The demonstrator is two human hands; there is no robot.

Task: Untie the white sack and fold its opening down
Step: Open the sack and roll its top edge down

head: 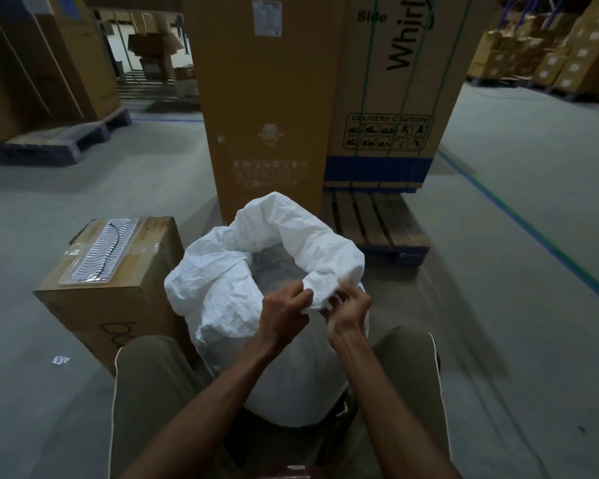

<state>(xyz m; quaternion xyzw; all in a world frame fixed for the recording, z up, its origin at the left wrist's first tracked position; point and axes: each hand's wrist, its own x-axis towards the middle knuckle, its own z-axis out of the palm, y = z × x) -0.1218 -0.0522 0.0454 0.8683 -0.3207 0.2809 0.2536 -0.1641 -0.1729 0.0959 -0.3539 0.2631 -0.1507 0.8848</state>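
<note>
1. white sack (229, 305) stands upright on the floor (498, 271) between the person's knees, mouth open, no tie visible on it
2. sack rim is partly rolled outward: thick rolled band runs along the far and right side of the opening, left side bunched and crumpled lower
3. inside of the sack looks grey and dim, contents cannot be made out
4. left hand (284, 314) closed on the near edge of the rim, fingers curled over the fabric, back of hand toward camera
5. right hand (348, 314) just beside it, fingers pinching the same fold of rim fabric from the right; fingertips slightly blurred
6. both hands nearly touching each other, the white fold gripped between them at the near-right part of the opening
7. both forearms bare, coming up from the bottom of the frame; olive trousers with a pale seam line on either side of the sack
8. small cardboard box (118, 281) on the floor just left of the sack, taped top with a striped panel on it
9. tall cardboard carton (267, 115) right behind the sack, second printed carton (395, 98) beside it on a wooden pallet (374, 219)
10. more stacked boxes far left and far right, well apart from the sack
</note>
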